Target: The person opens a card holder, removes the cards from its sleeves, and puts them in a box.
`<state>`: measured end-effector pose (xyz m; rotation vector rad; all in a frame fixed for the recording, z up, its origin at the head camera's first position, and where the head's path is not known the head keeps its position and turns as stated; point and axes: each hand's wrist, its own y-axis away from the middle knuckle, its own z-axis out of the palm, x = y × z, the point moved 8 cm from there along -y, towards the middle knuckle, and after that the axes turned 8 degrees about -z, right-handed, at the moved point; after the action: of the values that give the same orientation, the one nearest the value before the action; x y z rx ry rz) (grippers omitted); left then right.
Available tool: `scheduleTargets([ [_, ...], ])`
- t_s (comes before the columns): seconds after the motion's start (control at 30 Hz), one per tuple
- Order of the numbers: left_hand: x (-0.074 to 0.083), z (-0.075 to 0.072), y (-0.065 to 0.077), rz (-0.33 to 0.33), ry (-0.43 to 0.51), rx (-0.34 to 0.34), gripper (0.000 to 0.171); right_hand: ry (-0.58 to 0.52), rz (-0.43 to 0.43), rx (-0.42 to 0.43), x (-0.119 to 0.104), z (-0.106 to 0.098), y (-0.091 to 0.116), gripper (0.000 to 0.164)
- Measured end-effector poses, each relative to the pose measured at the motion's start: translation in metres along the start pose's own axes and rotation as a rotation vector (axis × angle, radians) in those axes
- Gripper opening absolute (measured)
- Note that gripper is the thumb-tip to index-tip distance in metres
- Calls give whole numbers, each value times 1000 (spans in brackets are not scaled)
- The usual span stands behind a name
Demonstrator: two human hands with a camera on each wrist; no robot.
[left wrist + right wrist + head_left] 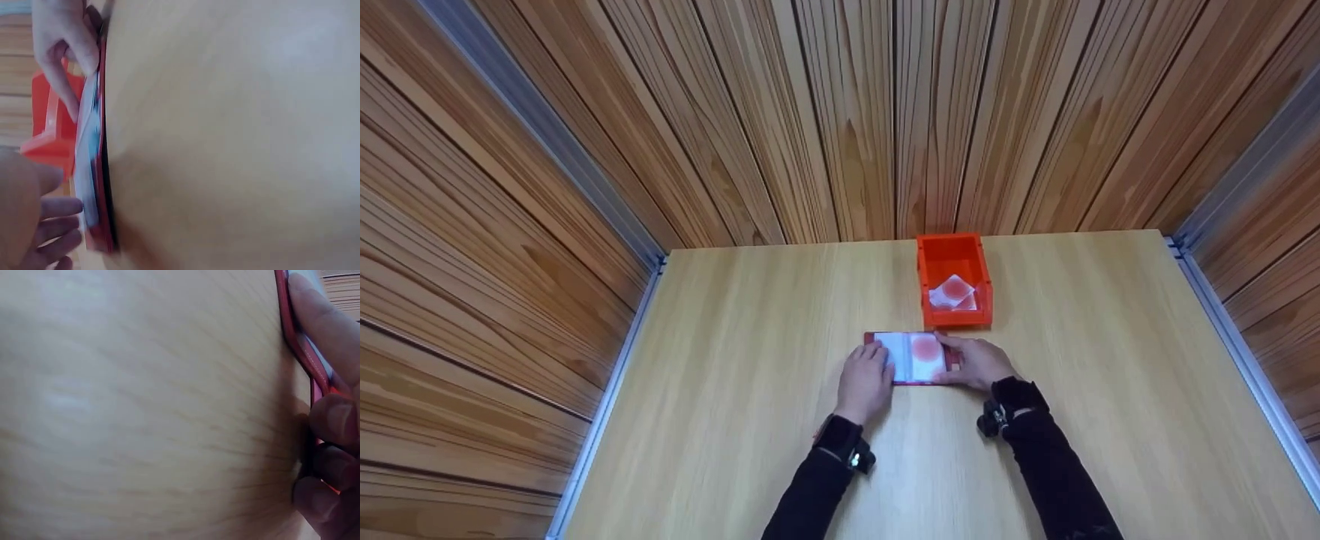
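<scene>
A small red folder, like a card wallet [904, 358], lies spread open on the table, with pale inner sides and a pink-red round print on its right side. My left hand [867, 381] rests at the left side, fingers extended over the pale surface; the left wrist view shows those fingers [62, 224] fairly straight along it. At the opposite end my right hand [979, 363] grips the right edge between thumb and fingers. In the right wrist view several curled fingers [332, 467] are at the red edge [306, 354], which bends up slightly from the table.
Just behind the folder stands an orange-red plastic bin [955, 318]. Square cards [952, 291] with pink-red round prints lie in it. Wood-plank walls [851, 120] and metal rails [607, 405] border the light wooden table [735, 360].
</scene>
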<state>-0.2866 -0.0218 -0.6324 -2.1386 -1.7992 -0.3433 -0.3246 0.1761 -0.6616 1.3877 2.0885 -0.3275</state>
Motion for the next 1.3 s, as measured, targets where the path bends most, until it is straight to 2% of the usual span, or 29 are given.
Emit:
scheduleTargets([
  [0.1,12,1,-6,23,46,50,25,0,-14,11,0,-1,0,92],
  [0.2,17,7,-13,-31,178,14,19,-10,-16,15,0,0,0,92],
  [0.33,14,12,-22,-203,376,-64,19,-27,-5,5,0,2,0,91],
  [0.53,5,19,-27,-506,585,-215,20,-12,-15,20,0,1,0,90],
  [0.6,2,21,-25,-595,637,-244,20,-10,-19,16,0,2,1,90],
  [0.7,0,23,-23,-650,623,-251,20,-18,-9,9,2,5,1,90],
  [0.77,1,22,-25,-634,543,-238,22,-13,-17,13,1,5,2,90],
  [0.83,4,20,-29,-578,426,-205,27,-10,-24,23,1,4,2,89],
  [1.0,12,20,-37,-442,220,-67,30,0,-49,32,0,0,1,89],
  [1.17,17,27,-37,-351,157,45,29,-5,-45,28,1,-1,2,90],
  [1.3,21,31,-38,-262,100,76,38,-6,-64,46,0,-2,4,89],
])
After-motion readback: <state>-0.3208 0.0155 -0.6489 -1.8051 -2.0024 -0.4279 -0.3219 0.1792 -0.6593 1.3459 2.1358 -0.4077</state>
